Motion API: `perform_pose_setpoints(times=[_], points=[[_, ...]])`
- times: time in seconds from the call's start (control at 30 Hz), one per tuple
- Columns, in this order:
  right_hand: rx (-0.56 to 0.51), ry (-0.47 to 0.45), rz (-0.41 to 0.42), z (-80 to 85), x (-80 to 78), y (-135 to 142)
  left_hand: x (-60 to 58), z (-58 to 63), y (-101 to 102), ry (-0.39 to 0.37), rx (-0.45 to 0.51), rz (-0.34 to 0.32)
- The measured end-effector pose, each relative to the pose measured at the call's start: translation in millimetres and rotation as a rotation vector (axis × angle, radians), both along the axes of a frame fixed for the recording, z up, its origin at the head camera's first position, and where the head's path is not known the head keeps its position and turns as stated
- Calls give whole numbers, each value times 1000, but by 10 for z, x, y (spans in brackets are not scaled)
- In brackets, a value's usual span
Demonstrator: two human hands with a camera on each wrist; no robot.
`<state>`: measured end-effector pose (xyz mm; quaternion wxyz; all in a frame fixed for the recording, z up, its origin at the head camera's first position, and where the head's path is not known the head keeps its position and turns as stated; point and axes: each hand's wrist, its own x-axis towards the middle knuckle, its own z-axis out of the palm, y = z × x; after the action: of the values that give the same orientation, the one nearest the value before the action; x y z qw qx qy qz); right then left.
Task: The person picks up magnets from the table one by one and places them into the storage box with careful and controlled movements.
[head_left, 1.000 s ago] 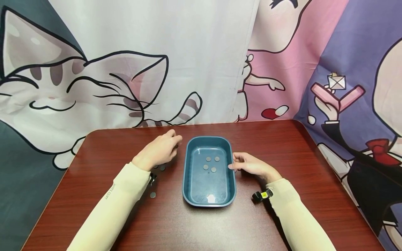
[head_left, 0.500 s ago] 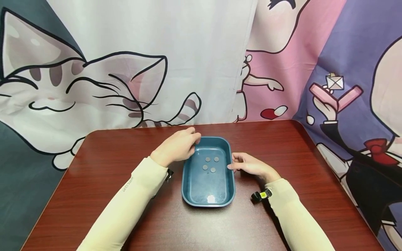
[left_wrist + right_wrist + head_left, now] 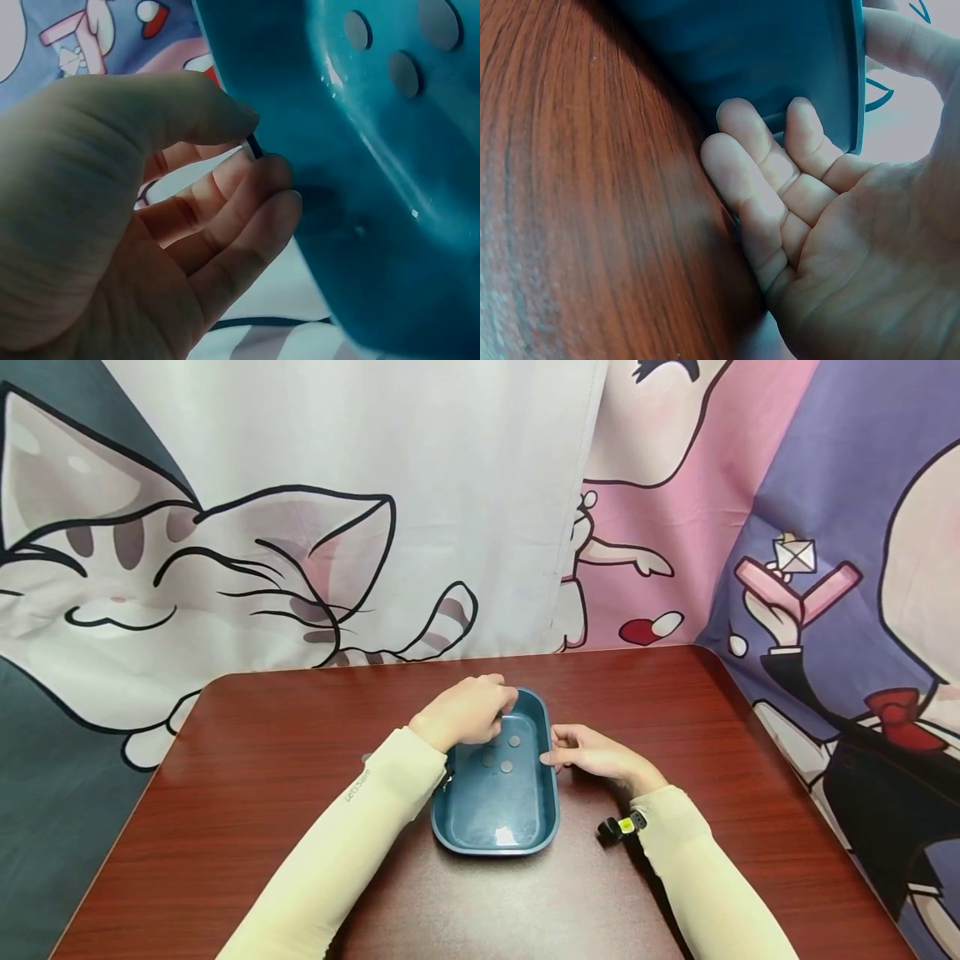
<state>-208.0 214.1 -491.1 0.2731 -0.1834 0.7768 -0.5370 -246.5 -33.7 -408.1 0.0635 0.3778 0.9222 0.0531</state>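
A blue rectangular tray [image 3: 495,827] sits on the table, with several round grey coins [image 3: 507,767] lying flat on its floor. My left hand [image 3: 471,706] is over the tray's far left part. In the left wrist view its thumb and fingertips pinch a thin dark coin [image 3: 255,146], seen edge-on. My right hand [image 3: 596,752] grips the tray's right side. Its thumb is over the rim, while in the right wrist view its fingers [image 3: 742,165] lie against the outer wall. The left hand hides the tray's far left corner.
Another coin [image 3: 366,757] shows on the red-brown wooden table [image 3: 300,735] left of the tray, beside the left sleeve [image 3: 360,802]. A black wrist device [image 3: 611,832] hangs by the right sleeve. Behind the table's far edge hangs a cartoon-printed curtain [image 3: 450,527].
My left hand has moved right from the table left of the tray to above the tray. The right hand has stayed at the tray's right rim.
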Motion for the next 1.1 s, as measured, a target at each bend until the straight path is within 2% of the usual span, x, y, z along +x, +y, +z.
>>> perform_pose_setpoints(times=[0.43, 0.63, 0.8, 0.93, 1.1], points=[[-9, 13, 5, -18, -4, -6, -78, -249, 223, -51, -55, -9], [-28, 9, 18, -16, -6, -8, -91, -370, 275, -8, -73, -13], [-28, 10, 21, -16, -3, -4, -92, -450, 304, 58, -115, -22], [-31, 4, 21, -19, -5, -1, -80, -467, 314, 98, -133, -29], [-30, -2, 16, -19, -6, 5, -65, -462, 319, 110, -123, -28]])
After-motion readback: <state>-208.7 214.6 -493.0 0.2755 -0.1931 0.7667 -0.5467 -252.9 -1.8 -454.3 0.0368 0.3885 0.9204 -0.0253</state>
